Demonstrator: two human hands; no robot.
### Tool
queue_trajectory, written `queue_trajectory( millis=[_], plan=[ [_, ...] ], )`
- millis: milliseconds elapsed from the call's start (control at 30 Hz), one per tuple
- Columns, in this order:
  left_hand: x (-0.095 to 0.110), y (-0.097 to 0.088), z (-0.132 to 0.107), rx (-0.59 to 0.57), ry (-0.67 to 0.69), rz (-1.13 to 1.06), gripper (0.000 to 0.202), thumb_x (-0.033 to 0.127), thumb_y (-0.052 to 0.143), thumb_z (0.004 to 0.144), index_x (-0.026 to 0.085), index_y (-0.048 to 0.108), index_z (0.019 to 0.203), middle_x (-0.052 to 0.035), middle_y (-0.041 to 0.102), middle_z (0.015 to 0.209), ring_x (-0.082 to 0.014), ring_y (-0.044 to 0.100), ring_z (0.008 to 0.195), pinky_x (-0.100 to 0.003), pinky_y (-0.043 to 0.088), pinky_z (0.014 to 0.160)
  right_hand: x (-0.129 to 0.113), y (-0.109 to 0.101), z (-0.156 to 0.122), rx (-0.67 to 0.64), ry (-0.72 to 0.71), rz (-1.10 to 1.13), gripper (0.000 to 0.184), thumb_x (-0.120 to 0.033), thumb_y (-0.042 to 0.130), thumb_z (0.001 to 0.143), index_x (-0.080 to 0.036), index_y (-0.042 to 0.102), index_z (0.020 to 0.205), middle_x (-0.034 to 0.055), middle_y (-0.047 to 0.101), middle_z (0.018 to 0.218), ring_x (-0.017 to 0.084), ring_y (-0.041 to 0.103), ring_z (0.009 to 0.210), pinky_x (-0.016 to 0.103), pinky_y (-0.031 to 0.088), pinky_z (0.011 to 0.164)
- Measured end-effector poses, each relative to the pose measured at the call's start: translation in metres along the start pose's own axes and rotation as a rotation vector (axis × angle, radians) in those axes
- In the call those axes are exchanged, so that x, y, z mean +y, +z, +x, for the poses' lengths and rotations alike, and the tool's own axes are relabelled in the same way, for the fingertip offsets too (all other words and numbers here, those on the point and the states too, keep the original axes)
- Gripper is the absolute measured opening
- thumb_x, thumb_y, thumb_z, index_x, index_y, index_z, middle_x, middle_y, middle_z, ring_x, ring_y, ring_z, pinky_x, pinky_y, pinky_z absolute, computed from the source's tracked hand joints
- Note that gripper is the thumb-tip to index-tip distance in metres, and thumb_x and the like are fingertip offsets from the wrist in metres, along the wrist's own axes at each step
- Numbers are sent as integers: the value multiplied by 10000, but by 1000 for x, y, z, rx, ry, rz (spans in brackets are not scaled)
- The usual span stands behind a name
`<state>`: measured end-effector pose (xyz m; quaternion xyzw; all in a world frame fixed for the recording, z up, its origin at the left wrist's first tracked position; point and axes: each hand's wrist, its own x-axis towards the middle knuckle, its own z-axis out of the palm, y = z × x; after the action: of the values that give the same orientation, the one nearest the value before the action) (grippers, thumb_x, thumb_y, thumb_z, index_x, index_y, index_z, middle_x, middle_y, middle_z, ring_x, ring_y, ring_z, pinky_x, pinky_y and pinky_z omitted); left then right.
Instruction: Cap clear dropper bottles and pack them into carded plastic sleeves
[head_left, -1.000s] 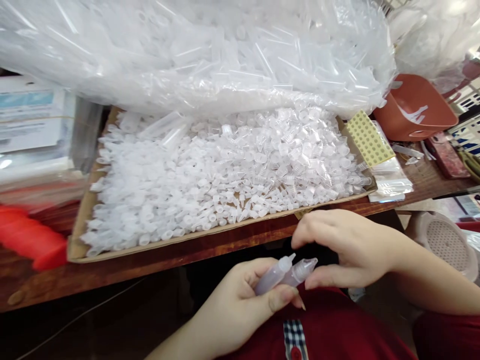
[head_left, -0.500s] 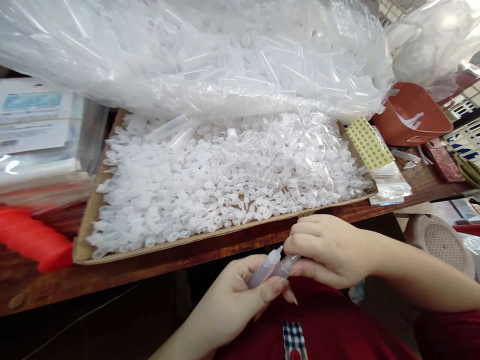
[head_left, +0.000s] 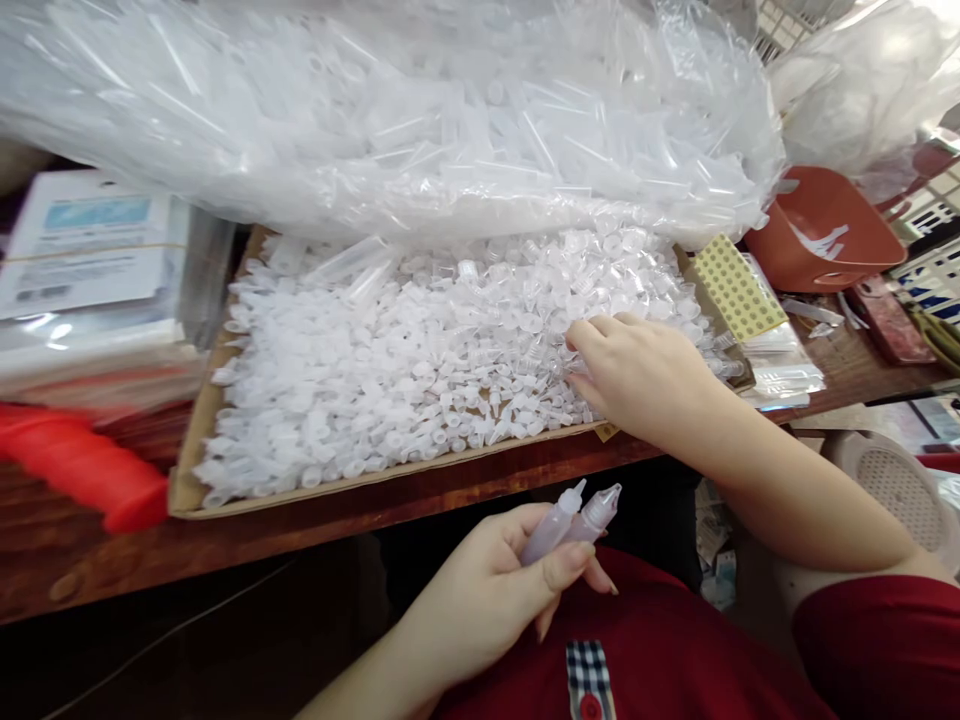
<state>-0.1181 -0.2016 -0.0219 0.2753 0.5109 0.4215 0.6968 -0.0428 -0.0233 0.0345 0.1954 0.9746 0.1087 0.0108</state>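
Observation:
In the head view, my left hand (head_left: 517,575) is closed around two small squeeze bottles below the table edge. The nearer bottle (head_left: 551,527) has a bare pointed nozzle. On the other bottle (head_left: 598,512) sits a clear cap over the tip. My right hand (head_left: 637,375) is over the cardboard tray (head_left: 300,492), its fingertips at the clear caps (head_left: 525,330) in the right part. Thumb and forefinger look apart; the other fingertips are partly hidden. Many white nozzle tips (head_left: 315,370) fill the left part of the tray.
A large plastic bag (head_left: 420,110) of clear tubes bulges over the tray's back. Left are packed cards (head_left: 97,250) and a red spiral object (head_left: 97,475). To the right stand a brown-orange bin (head_left: 832,235), a yellow patterned card (head_left: 739,287) and small plastic bags (head_left: 784,375).
My right hand has left the bottles and moved up and forward to the caps in the tray. My left hand still holds both bottles, slightly further right in view.

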Motion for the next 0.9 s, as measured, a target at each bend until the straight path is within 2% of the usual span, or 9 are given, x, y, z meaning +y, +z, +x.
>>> queue_trajectory(
  millis=[133,233,333,433,500,600,700,800,900],
  plan=[
    [-1,0,0,15,6,4,402,529,599,830,141,689,770,27,543,501,-81,400,425,-236,303,503,0,1,-2,17,15,27,149,-153,502,903,-89,609,986,138,650,853,255,627,789,315,462,634],
    [0,0,2,19,-3,5,403,535,597,828,144,688,789,14,574,552,-80,408,432,-233,311,503,9,-3,-15,146,53,233,221,-167,458,941,-87,601,1089,149,626,974,242,620,852,340,488,725],
    [2,0,3,11,-2,27,384,509,588,842,144,679,770,28,540,505,-82,396,425,-225,298,486,15,-5,-37,228,28,663,192,-198,490,946,-136,603,1089,89,619,962,184,612,877,305,495,794],
    [5,3,4,0,6,55,391,511,580,844,139,683,782,42,503,487,-85,385,427,-222,284,470,11,1,-60,100,5,1152,111,-211,551,924,-178,612,1010,21,625,865,122,619,795,230,508,722],
    [6,5,5,-7,13,80,389,508,581,844,136,687,795,34,528,531,-87,395,445,-224,293,474,5,8,-73,26,61,1419,94,-210,576,910,-179,614,990,17,642,862,109,635,775,206,519,679],
    [7,8,6,-5,15,144,357,471,579,855,138,692,793,19,578,590,-91,417,468,-230,313,489,-3,18,-86,23,169,1711,92,-218,607,893,-171,618,971,28,677,874,112,663,786,200,541,678],
    [9,12,8,-6,3,195,326,441,574,862,144,697,808,-1,642,680,-87,420,474,-234,321,492,-3,21,-93,-16,171,1750,106,-215,626,879,-156,638,967,42,701,871,121,676,774,211,555,676],
    [11,17,9,-18,-13,223,298,414,575,861,149,699,810,2,645,695,-91,421,485,-235,337,508,1,22,-99,-32,48,1642,92,-186,626,875,-147,659,952,63,719,922,135,684,826,234,556,732],
    [13,22,10,-46,-27,246,271,388,578,855,155,693,777,11,642,690,-101,440,515,-235,369,557,7,24,-103,23,-66,1522,86,-186,640,870,-141,664,940,65,728,919,135,687,839,225,538,747]
  ],
)
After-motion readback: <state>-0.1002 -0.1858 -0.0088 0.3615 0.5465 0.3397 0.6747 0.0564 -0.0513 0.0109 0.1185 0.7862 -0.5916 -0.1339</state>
